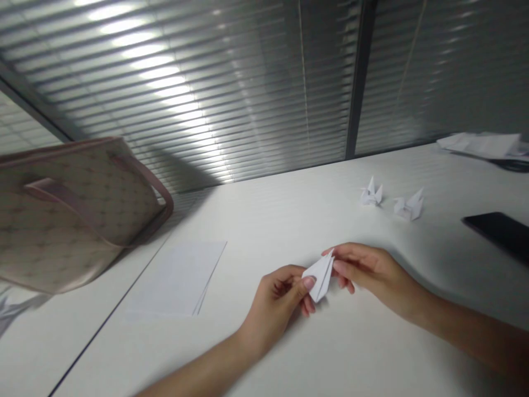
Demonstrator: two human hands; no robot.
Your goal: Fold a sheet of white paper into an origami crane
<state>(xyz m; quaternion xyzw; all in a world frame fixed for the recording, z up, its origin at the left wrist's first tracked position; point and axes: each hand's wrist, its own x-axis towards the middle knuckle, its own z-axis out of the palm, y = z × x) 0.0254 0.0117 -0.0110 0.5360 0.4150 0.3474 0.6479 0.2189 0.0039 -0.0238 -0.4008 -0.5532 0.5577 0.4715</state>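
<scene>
My left hand (275, 306) and my right hand (367, 273) both pinch a white folded paper piece (319, 277) above the white table (289, 209). The piece is narrow and pointed, with a lengthwise fold. My left thumb presses its lower side, and my right fingertips hold its upper end. Behind my hands stand two small white origami cranes (371, 193) (409, 205). To the left of my hands lies a neat stack of white paper sheets (177, 278).
A beige patterned handbag (70, 215) with pink trim and handles leans at the left table edge. A black phone (500, 234) lies at the right. Loose papers (481, 146) sit in the far right corner. Slatted blinds (248, 94) cover the glass wall behind the table.
</scene>
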